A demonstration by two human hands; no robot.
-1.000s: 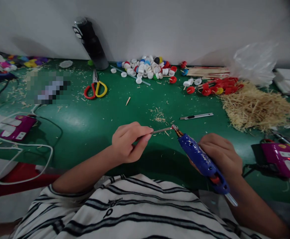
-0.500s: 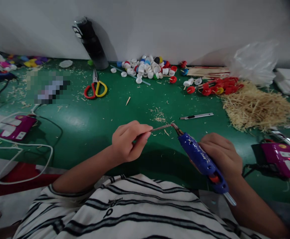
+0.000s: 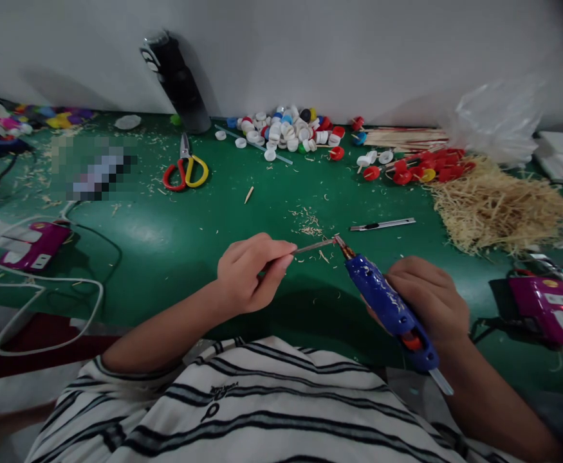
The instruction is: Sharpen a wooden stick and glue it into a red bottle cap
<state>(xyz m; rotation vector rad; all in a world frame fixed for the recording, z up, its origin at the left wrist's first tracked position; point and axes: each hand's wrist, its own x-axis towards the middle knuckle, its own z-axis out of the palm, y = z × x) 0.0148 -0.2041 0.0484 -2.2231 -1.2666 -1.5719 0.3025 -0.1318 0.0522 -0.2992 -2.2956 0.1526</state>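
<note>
Between thumb and forefinger, my left hand (image 3: 252, 273) pinches a thin stick (image 3: 314, 246) that points right. My right hand (image 3: 428, 302) is wrapped around a blue hot glue gun (image 3: 390, 305), with a clear glue stick (image 3: 441, 381) poking out of its rear. The gun's nozzle meets the far tip of the thin stick, where a small reddish spot shows; whether they touch or are just apart I cannot tell. Wood shavings (image 3: 310, 222) lie on the green table (image 3: 223, 218) beyond the tip, and a utility knife (image 3: 382, 225) rests to their right.
Red-and-yellow scissors (image 3: 184, 170) and a black bottle (image 3: 177, 83) stand back left. Bottle caps (image 3: 284, 132) are heaped by the wall, with capped sticks (image 3: 411, 168) and straw-like fibre (image 3: 503, 206) at right. Magenta power strips (image 3: 551, 308) with cables sit at both sides.
The glue gun has shifted very slightly, its nozzle still at the stick's tip. My left hand stays in place. At the lower left, another person's limb has moved further into view.
</note>
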